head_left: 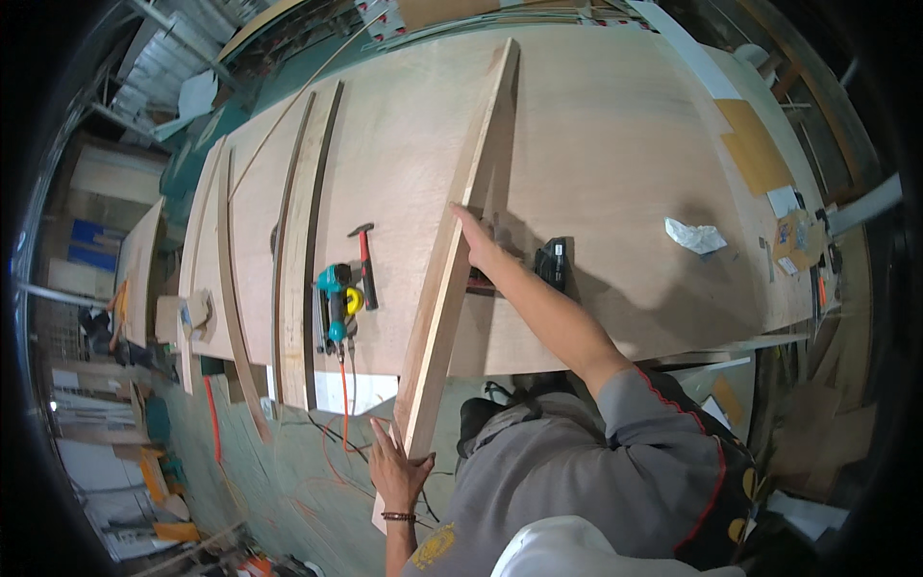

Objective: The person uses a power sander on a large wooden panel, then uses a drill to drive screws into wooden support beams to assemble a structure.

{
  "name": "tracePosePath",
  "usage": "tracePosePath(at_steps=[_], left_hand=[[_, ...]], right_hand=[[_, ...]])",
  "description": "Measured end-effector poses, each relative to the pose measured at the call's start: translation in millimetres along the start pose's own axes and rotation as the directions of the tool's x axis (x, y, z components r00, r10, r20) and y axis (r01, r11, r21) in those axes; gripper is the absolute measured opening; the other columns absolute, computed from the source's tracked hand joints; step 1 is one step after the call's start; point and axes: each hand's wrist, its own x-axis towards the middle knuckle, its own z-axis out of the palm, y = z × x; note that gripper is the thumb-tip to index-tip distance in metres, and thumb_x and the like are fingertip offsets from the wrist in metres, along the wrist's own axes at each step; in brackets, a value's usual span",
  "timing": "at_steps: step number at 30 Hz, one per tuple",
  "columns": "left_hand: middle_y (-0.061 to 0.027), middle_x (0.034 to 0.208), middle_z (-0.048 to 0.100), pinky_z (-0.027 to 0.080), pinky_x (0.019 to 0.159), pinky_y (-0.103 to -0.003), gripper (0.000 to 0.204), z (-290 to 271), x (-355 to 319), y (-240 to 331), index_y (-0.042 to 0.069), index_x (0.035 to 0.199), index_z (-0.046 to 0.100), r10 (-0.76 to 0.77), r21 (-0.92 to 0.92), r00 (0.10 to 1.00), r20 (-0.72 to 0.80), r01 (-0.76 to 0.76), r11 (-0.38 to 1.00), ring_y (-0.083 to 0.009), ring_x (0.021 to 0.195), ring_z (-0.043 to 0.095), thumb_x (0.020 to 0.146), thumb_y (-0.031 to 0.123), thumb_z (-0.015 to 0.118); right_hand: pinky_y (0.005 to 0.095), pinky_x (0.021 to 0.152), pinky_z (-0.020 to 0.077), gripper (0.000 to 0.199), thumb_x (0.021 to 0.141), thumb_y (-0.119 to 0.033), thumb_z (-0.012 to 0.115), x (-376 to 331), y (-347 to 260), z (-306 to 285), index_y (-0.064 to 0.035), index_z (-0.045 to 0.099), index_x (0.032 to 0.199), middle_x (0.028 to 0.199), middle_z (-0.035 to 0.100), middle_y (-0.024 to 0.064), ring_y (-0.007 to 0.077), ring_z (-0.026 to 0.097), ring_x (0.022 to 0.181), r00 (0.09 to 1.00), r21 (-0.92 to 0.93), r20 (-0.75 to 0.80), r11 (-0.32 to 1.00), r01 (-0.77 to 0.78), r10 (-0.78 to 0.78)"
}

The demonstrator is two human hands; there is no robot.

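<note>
1. Across the bench [615, 125], near edge to far: long board [442, 288], near end overhanging.
2. Right hand [473, 236]: clasped on it mid-length, thumb over top.
3. Left hand [396, 476]: fingers splayed at overhanging end, can't tell if gripping.
4. Toward bench's left edge: hammer [366, 269], nail gun [335, 306].
</note>
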Motion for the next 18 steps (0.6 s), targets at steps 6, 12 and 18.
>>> tracePosePath(at_steps=[6, 12, 18], left_hand=[[-0.0219, 0.114, 0.057, 0.045, 0.089, -0.046, 0.136, 58.0, -36.6, -30.6, -0.007, 0.157, 0.014, -0.069, -0.041, 0.991, -0.116, 0.064, 0.997, -0.0381, 0.103, 0.055, 0.056, 0.033, 0.096], [-0.0268, 0.131, 0.051, 0.042, 0.098, -0.051, 0.119, 71.5, -7.5, 0.3, -0.010, 0.153, 0.023, 0.046, -0.265, 0.949, -0.313, -0.133, 0.955, -0.0421, 0.111, 0.051, 0.069, 0.049, 0.085], [-0.0270, 0.136, 0.052, 0.036, 0.110, -0.054, 0.118, 50.3, 42.1, 76.9, -0.009, 0.155, 0.018, 0.264, -0.573, 0.907, -0.330, -0.414, 0.707, -0.0428, 0.124, 0.052, 0.074, 0.050, 0.081]], right_hand=[[0.0547, 0.113, 0.0374, 0.092, 0.082, -0.056, 0.077, -40.6, 0.1, 15.7, -0.0058, 0.041, 0.151, 0.149, 0.048, 0.0192, 0.0370, 0.047, 0.134, 0.996, 0.073, 0.093, 0.997, -0.004, -0.003], [0.0504, 0.115, 0.0372, 0.085, 0.096, -0.058, 0.060, -164.5, -122.2, 78.3, -0.0018, 0.033, 0.154, 0.149, 0.046, 0.0233, 0.0365, 0.046, 0.137, 0.842, -0.129, 0.228, 0.842, 0.524, -0.489], [0.0379, 0.110, 0.0443, 0.066, 0.098, -0.047, 0.063, -241.1, -259.1, 139.1, 0.0013, 0.051, 0.142, 0.142, 0.057, 0.0151, 0.0229, 0.058, 0.127, 0.628, -0.285, 0.337, 0.560, 0.778, -0.701]])
